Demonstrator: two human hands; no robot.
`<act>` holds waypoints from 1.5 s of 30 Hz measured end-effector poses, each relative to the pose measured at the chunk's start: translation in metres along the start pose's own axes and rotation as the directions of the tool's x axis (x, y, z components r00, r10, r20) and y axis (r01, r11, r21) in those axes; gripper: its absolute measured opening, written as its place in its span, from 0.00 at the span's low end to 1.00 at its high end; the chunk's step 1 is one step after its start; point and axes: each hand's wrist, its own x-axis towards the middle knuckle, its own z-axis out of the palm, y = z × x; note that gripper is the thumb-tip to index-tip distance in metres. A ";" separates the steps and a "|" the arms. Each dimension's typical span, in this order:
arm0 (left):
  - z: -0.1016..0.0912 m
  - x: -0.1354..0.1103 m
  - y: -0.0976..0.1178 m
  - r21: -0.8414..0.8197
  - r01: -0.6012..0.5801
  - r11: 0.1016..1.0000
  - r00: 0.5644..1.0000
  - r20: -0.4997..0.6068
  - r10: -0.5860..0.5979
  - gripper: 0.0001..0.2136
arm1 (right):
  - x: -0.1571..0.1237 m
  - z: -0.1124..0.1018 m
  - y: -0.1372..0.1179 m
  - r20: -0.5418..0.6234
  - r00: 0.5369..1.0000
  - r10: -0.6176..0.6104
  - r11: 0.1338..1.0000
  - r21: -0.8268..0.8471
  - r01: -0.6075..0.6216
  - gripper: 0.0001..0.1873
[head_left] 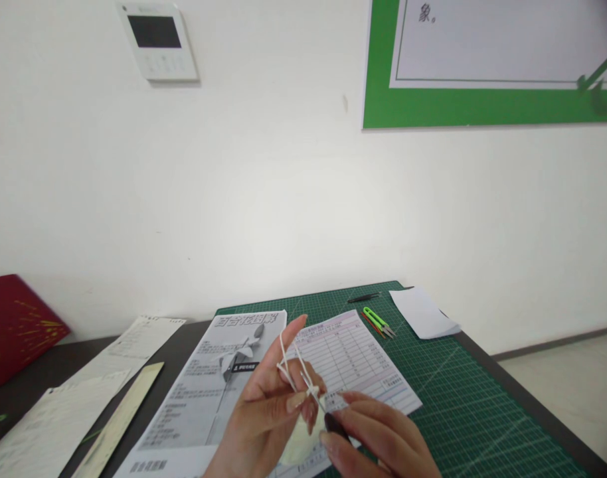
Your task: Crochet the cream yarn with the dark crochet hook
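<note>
My left hand (266, 415) is raised over the papers with a white thread (293, 368) looped round its index finger and pinched between thumb and fingers. My right hand (378, 441) sits just to its right, fingers closed on a thin dark-handled tool (333, 421) whose tip meets the thread. A pale yellowish piece (296, 445) shows below the hands, partly hidden by them. Both hands hover above a printed instruction sheet (208, 385) and a form with a table (353, 362).
A green cutting mat (463, 405) covers the right of the dark table. On it lie green thread snips (378, 320), black tweezers (363, 298) and a white paper (423, 312). A ruler (119, 418), more papers (49, 418) and a red box (14, 325) lie left.
</note>
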 end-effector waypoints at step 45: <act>0.009 0.000 -0.003 0.401 -0.076 0.913 0.976 -0.158 0.151 0.26 | -0.033 0.033 0.004 -0.221 0.925 0.308 0.914 0.339 -0.223 0.10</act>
